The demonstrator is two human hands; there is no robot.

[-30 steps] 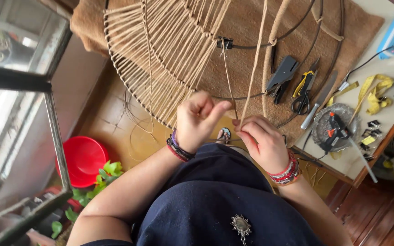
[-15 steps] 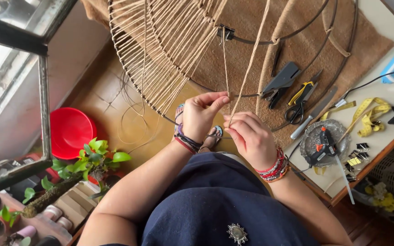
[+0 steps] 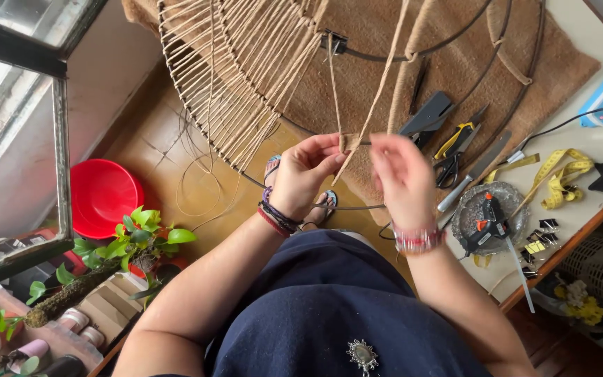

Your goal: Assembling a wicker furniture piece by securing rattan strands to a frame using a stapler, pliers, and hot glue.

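Note:
My left hand (image 3: 303, 174) pinches a strand of tan jute cord (image 3: 334, 91) at the outer ring of a large round wire frame (image 3: 259, 183). The frame is half covered with wrapped cord strands (image 3: 246, 77) that fan out from its middle. My right hand (image 3: 403, 178) is blurred with motion beside the left, fingers curled on a second cord strand (image 3: 380, 84) that runs up to the frame. Both wrists wear beaded bracelets. A black binder clip (image 3: 332, 40) is fixed on an inner ring.
A brown burlap mat (image 3: 546, 66) lies under the frame on a white table. Scissors (image 3: 455, 150), a glue gun on a metal plate (image 3: 490, 220), yellow measuring tape (image 3: 560, 171) and binder clips lie right. A red basin (image 3: 102, 195) and green plant (image 3: 137, 241) stand on the floor left.
The view has tilted down and left, showing more of the floor and plant. My hands rose toward the frame's rim, and my right hand moved away from the left, pulling the cord.

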